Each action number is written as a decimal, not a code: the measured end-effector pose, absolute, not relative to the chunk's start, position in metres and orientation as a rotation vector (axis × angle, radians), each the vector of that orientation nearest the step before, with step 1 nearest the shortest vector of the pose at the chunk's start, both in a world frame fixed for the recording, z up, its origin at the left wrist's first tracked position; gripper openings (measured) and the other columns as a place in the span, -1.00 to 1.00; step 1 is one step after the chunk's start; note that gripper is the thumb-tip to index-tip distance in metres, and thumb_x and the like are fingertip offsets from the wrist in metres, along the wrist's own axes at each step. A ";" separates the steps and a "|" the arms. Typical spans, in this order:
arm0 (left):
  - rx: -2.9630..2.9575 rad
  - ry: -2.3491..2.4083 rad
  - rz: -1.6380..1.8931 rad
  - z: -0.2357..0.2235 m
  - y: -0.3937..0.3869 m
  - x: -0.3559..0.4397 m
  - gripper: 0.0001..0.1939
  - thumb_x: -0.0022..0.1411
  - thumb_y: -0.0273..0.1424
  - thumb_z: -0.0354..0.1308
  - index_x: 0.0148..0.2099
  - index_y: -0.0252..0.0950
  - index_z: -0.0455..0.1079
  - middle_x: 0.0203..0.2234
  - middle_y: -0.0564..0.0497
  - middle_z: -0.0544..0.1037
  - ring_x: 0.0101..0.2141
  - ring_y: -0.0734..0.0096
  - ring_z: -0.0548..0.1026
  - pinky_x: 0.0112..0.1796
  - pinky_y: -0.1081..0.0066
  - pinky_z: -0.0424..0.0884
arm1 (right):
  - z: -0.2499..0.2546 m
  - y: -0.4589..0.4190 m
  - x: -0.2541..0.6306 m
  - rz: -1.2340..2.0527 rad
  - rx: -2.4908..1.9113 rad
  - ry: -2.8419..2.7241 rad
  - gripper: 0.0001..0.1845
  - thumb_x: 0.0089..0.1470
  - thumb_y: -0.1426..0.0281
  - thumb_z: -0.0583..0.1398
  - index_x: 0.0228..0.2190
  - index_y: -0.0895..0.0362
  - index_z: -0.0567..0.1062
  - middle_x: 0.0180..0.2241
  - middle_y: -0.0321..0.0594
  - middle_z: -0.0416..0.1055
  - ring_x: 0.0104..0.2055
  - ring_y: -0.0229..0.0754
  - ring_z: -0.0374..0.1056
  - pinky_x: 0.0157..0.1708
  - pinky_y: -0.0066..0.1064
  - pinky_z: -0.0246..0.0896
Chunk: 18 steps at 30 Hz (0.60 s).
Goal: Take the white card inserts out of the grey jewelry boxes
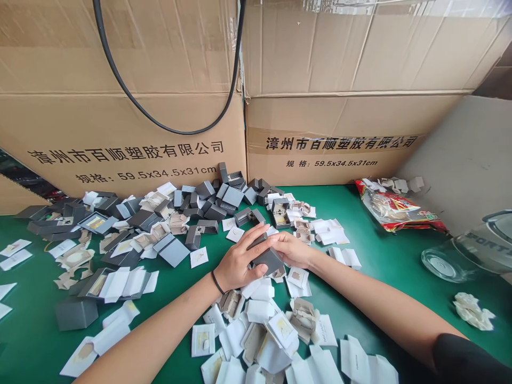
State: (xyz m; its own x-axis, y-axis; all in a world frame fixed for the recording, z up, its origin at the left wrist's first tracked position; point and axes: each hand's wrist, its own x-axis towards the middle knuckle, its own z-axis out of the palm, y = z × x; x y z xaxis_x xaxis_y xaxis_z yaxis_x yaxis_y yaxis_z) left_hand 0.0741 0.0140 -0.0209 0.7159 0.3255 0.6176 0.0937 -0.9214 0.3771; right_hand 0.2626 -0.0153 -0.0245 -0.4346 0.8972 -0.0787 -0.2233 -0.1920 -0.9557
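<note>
A small dark grey box is held between my two hands, above the middle of the green table. My left hand wraps it from the left, with fingers across the top and thumb along the near side. My right hand pinches at its right edge, where its fingertips are partly hidden. A small white piece shows just behind the box. Under and in front of my hands lies a heap of folded white card inserts. Several grey boxes, some open, are piled beyond my hands.
Large cardboard cartons stand along the back, and a black cable hangs before them. At right are a red plastic packet, a clear glass jug and a crumpled tissue. More boxes and inserts spread across the left of the green table.
</note>
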 end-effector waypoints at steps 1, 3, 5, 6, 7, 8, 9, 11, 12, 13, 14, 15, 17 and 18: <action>2.611 0.318 1.016 -0.021 0.014 0.074 -0.47 0.28 -0.14 -0.14 0.26 -0.12 0.03 0.23 -0.13 0.07 0.22 0.04 0.05 0.09 0.02 0.22 | -0.024 -0.015 0.264 1.762 -0.864 -1.249 -0.53 -0.15 0.02 0.27 -0.48 0.22 0.49 -0.59 -0.30 0.35 -0.53 -0.33 0.28 -0.52 -0.49 0.21; 2.635 0.295 1.009 -0.021 0.013 0.075 -0.50 0.27 -0.18 -0.10 0.24 -0.10 0.08 0.22 -0.12 0.08 0.22 0.02 0.04 0.08 0.01 0.23 | -0.024 -0.014 0.267 1.801 -0.845 -1.276 -0.53 -0.19 0.03 0.30 -0.48 0.22 0.49 -0.59 -0.31 0.35 -0.51 -0.32 0.29 -0.51 -0.49 0.21; 2.653 0.285 1.020 -0.021 0.012 0.075 -0.51 0.25 -0.20 -0.06 0.22 -0.07 0.11 0.22 -0.10 0.08 0.22 0.00 0.03 0.07 -0.02 0.23 | -0.023 -0.013 0.269 1.833 -0.821 -1.285 -0.53 -0.23 0.04 0.32 -0.48 0.22 0.48 -0.58 -0.32 0.35 -0.50 -0.32 0.30 -0.50 -0.49 0.22; 2.655 0.288 1.030 -0.021 0.012 0.075 -0.52 0.25 -0.21 -0.06 0.22 -0.05 0.11 0.22 -0.08 0.07 0.22 -0.01 0.03 0.07 -0.03 0.22 | -0.022 -0.013 0.269 1.851 -0.811 -1.278 -0.53 -0.25 0.05 0.34 -0.47 0.22 0.48 -0.57 -0.32 0.36 -0.50 -0.32 0.31 -0.48 -0.48 0.23; 2.652 0.297 1.035 -0.021 0.012 0.076 -0.52 0.25 -0.22 -0.05 0.22 -0.03 0.10 0.23 -0.07 0.05 0.22 -0.02 0.02 0.07 -0.04 0.21 | -0.022 -0.013 0.269 1.872 -0.801 -1.260 -0.53 -0.26 0.06 0.35 -0.46 0.22 0.48 -0.56 -0.31 0.37 -0.50 -0.32 0.31 -0.47 -0.47 0.24; 2.644 0.310 1.037 -0.021 0.012 0.076 -0.52 0.25 -0.23 -0.05 0.22 -0.01 0.09 0.24 -0.06 0.02 0.23 -0.02 0.01 0.08 -0.05 0.19 | -0.021 -0.013 0.268 1.895 -0.792 -1.230 -0.53 -0.27 0.07 0.36 -0.45 0.22 0.48 -0.54 -0.31 0.38 -0.49 -0.32 0.32 -0.45 -0.46 0.25; 2.632 0.328 1.037 -0.021 0.012 0.076 -0.51 0.26 -0.24 -0.06 0.23 0.01 0.07 0.26 -0.05 -0.02 0.23 -0.02 -0.01 0.09 -0.07 0.17 | -0.020 -0.014 0.267 1.914 -0.785 -1.186 -0.53 -0.27 0.09 0.36 -0.44 0.21 0.48 -0.53 -0.31 0.39 -0.49 -0.32 0.33 -0.43 -0.46 0.26; 2.610 0.366 1.036 -0.020 0.012 0.075 -0.48 0.27 -0.31 -0.08 0.26 0.03 -0.01 0.29 -0.03 -0.11 0.25 -0.01 -0.07 0.11 -0.10 0.11 | -0.019 -0.014 0.265 1.928 -0.775 -1.071 -0.56 -0.26 0.12 0.37 -0.42 0.20 0.47 -0.50 -0.31 0.41 -0.48 -0.34 0.34 -0.39 -0.46 0.27; 2.606 0.382 1.031 -0.020 0.012 0.075 -0.46 0.28 -0.36 -0.09 0.27 0.04 -0.05 0.30 -0.02 -0.16 0.26 0.00 -0.10 0.12 -0.11 0.08 | -0.019 -0.014 0.263 1.920 -0.773 -1.018 -0.57 -0.26 0.14 0.38 -0.42 0.19 0.46 -0.50 -0.32 0.41 -0.47 -0.35 0.34 -0.38 -0.47 0.26; 2.607 0.396 1.021 -0.020 0.012 0.075 -0.44 0.28 -0.41 -0.11 0.29 0.04 -0.09 0.30 -0.01 -0.19 0.27 0.01 -0.13 0.13 -0.12 0.06 | -0.019 -0.014 0.262 1.903 -0.776 -0.975 -0.59 -0.27 0.17 0.39 -0.44 0.19 0.46 -0.50 -0.33 0.41 -0.47 -0.35 0.34 -0.38 -0.48 0.25; 2.612 0.407 1.002 -0.020 0.012 0.074 -0.41 0.28 -0.45 -0.11 0.29 0.03 -0.12 0.31 -0.01 -0.22 0.27 0.02 -0.16 0.14 -0.13 0.04 | -0.019 -0.014 0.261 1.882 -0.783 -0.945 -0.60 -0.28 0.19 0.40 -0.45 0.19 0.45 -0.52 -0.35 0.40 -0.48 -0.36 0.33 -0.39 -0.49 0.24; 2.619 0.416 0.978 -0.020 0.012 0.074 -0.39 0.27 -0.49 -0.12 0.30 0.01 -0.13 0.31 -0.01 -0.23 0.28 0.03 -0.17 0.15 -0.12 0.03 | -0.020 -0.014 0.261 1.859 -0.794 -0.924 -0.61 -0.30 0.20 0.41 -0.48 0.19 0.44 -0.54 -0.36 0.39 -0.49 -0.37 0.31 -0.41 -0.50 0.23; 2.634 0.425 0.927 -0.020 0.013 0.074 -0.36 0.25 -0.56 -0.12 0.31 -0.03 -0.14 0.32 -0.02 -0.24 0.28 0.05 -0.18 0.16 -0.09 0.05 | -0.022 -0.013 0.261 1.816 -0.819 -0.898 -0.63 -0.32 0.25 0.42 -0.53 0.19 0.42 -0.58 -0.39 0.36 -0.52 -0.39 0.28 -0.43 -0.52 0.20; 2.642 0.425 0.910 -0.020 0.013 0.074 -0.34 0.23 -0.59 -0.13 0.31 -0.03 -0.14 0.32 -0.02 -0.24 0.28 0.06 -0.17 0.16 -0.08 0.06 | -0.022 -0.013 0.262 1.807 -0.828 -0.892 -0.64 -0.32 0.26 0.42 -0.54 0.20 0.42 -0.59 -0.39 0.35 -0.51 -0.39 0.27 -0.42 -0.52 0.20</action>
